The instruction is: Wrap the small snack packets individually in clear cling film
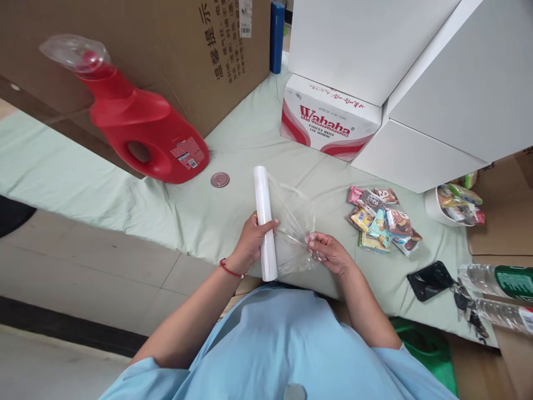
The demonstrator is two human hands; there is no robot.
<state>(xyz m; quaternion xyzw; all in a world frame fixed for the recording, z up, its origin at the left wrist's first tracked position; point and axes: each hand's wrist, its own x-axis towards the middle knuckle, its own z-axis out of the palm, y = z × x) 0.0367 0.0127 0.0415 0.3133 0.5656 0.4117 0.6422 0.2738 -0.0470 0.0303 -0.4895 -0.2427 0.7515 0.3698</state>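
My left hand (252,239) is wrapped round a white roll of clear plastic film (265,216), its thumb lying across the front. The roll stands roughly lengthwise to me at the table's near edge. A thin transparent sheet (293,211) stretches from the roll toward the right, creased and gathered. Its loose end is pinched between the thumb and fingers of my right hand (328,253). To the right of that hand lies a pile of small wrapped snacks (381,219) on the pale green tablecloth (233,222). Whether the sheet is a bag or flat film, I cannot tell.
Left stand a red detergent bottle (145,128) and a large cardboard box (166,50); a round brown disc (220,179) lies nearby. Behind are a Wahaha carton (328,119) and white boxes (441,83). Rightward are a snack bowl (441,208), black pouch (428,280), keys (468,308) and bottles (483,278).
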